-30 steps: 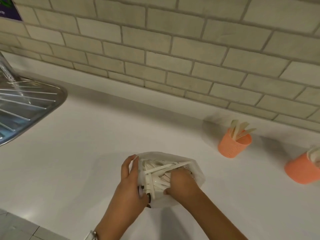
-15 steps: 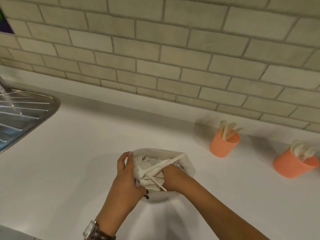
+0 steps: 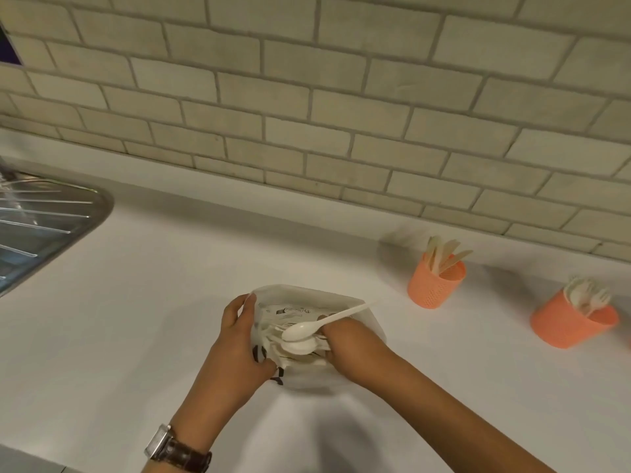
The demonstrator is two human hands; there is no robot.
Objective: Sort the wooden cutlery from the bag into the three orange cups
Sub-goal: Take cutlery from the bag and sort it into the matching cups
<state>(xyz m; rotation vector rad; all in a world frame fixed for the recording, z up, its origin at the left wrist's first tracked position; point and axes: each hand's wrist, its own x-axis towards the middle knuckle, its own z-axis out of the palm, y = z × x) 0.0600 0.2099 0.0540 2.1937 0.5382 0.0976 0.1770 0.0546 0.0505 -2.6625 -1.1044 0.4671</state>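
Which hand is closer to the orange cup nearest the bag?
Right. The right hand reaches into the bag on the side toward the orange cup; the left hand grips the bag's opposite edge, farther away.

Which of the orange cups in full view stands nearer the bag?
The cup by the wall, holding flat wooden blades; the other cup, with pale forks, stands farther right of the bag.

1. Open countertop (image 3: 396,322) between the bag (image 3: 307,293) and the nearer orange cup (image 3: 433,288): you may pass here.
2. Your left hand (image 3: 239,349) and right hand (image 3: 345,346) fill the bag's mouth; the spoon (image 3: 297,331) in your right hand juts rightward.
3. Cutlery (image 3: 444,254) rises above that cup's rim, likewise in the farther orange cup (image 3: 563,326).
4. The sink drainer (image 3: 44,227) bounds your left, the tiled wall (image 3: 307,114) the back.
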